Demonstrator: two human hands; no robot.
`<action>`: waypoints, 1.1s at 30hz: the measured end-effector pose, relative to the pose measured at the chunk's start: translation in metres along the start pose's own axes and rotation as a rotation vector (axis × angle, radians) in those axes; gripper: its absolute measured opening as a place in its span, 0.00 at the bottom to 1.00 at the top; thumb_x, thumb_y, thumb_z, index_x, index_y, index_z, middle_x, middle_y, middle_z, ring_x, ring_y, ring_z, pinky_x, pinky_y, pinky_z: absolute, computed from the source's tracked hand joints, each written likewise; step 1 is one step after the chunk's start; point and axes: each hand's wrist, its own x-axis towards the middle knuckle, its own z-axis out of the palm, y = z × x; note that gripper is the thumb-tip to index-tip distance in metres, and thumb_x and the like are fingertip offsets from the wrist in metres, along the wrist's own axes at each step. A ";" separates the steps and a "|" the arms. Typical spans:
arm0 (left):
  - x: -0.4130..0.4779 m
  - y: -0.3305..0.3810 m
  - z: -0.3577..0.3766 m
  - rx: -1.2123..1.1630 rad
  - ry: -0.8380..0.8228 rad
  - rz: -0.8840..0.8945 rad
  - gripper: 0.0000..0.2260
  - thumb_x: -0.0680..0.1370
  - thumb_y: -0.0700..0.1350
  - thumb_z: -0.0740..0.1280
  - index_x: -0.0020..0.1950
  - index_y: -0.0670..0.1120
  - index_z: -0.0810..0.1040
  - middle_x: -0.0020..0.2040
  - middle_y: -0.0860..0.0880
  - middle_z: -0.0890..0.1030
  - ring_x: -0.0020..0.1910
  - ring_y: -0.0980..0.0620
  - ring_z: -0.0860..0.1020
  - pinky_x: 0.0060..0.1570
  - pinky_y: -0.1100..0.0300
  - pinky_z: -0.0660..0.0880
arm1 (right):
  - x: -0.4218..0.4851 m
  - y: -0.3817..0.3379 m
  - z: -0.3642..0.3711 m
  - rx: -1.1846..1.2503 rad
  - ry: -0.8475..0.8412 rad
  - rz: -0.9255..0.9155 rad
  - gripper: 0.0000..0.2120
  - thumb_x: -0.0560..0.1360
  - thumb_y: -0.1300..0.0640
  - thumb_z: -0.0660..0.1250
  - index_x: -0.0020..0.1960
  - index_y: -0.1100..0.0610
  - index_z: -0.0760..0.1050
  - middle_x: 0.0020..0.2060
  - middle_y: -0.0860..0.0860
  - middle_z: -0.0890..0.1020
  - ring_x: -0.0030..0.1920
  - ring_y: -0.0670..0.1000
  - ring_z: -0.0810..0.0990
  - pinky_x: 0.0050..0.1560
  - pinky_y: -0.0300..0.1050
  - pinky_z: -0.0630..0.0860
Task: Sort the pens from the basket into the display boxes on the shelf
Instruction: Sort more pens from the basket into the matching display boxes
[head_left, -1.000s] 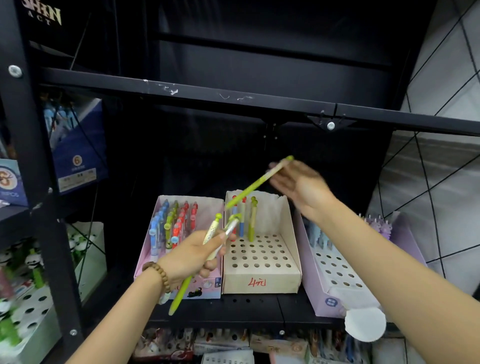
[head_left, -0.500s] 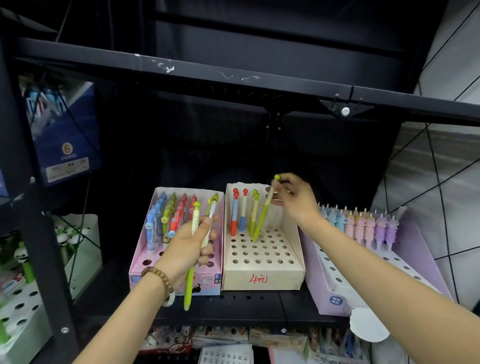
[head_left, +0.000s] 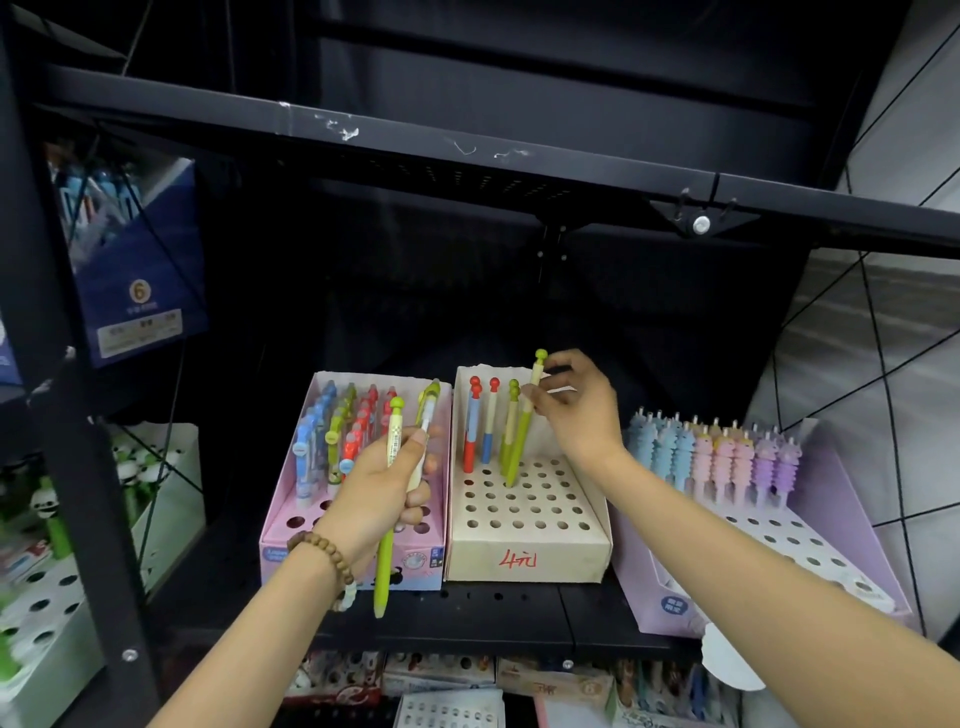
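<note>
- Green pen (head_left: 521, 441) stands tilted, tip down at the holes of the beige box (head_left: 524, 564), mid shelf (head_left: 467, 613).
- R hand (head_left: 576, 410): my fingers (head_left: 543, 402) pinch its upper barrel, near the far wall of the box.
- L hand (head_left: 379, 488): fingers curled round 2 more pens (head_left: 384, 561), held upright in front of the pink box (head_left: 278, 519), just left of the beige one.

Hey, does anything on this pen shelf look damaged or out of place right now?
The beige box has a ragged, torn top edge on its back wall, and the black shelf rail above shows white chips in its paint. The green pen in the right hand leans, its tip just at a hole.
</note>
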 end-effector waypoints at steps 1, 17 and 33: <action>0.000 0.000 0.000 -0.002 0.000 -0.002 0.12 0.82 0.47 0.57 0.60 0.44 0.74 0.33 0.52 0.72 0.22 0.60 0.63 0.20 0.69 0.62 | -0.003 0.002 0.000 -0.001 0.028 -0.004 0.13 0.71 0.60 0.73 0.47 0.47 0.72 0.38 0.48 0.81 0.40 0.51 0.83 0.44 0.46 0.80; -0.006 0.005 0.004 0.006 -0.123 -0.002 0.11 0.81 0.49 0.57 0.59 0.48 0.74 0.31 0.55 0.71 0.23 0.60 0.64 0.21 0.69 0.63 | -0.028 -0.004 0.002 -0.109 -0.034 0.082 0.09 0.71 0.58 0.73 0.47 0.56 0.73 0.40 0.48 0.75 0.37 0.43 0.73 0.34 0.26 0.70; -0.011 0.011 0.015 0.355 -0.163 0.045 0.11 0.82 0.53 0.53 0.56 0.48 0.68 0.36 0.50 0.71 0.27 0.59 0.70 0.30 0.66 0.70 | -0.040 -0.050 -0.029 0.534 -0.240 0.322 0.07 0.79 0.56 0.62 0.50 0.57 0.78 0.45 0.51 0.84 0.43 0.47 0.85 0.44 0.37 0.80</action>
